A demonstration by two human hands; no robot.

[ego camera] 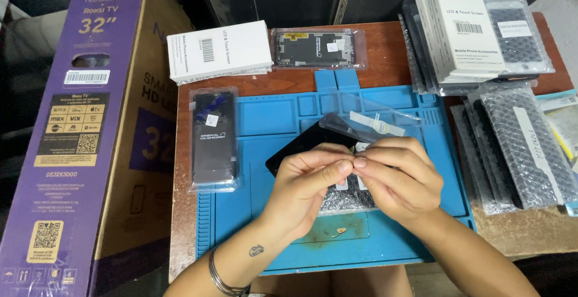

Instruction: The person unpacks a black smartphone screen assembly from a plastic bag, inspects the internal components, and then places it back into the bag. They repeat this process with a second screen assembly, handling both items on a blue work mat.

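- Nearest, the left hand [307, 179] and right hand [394, 176] meet fingertip to fingertip, pinching a clear plastic sleeve [367, 125] with a black phone screen [301, 146] under it.
- Beneath the grip lies a blue work mat [271, 213].
- Beyond the grip, left, sits a white box [220, 50].

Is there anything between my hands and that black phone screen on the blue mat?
Nothing visible. Both hands, left and right, are already at the black screen, fingertips pinching together at its edge. A clear plastic sleeve lies just behind it, not between.
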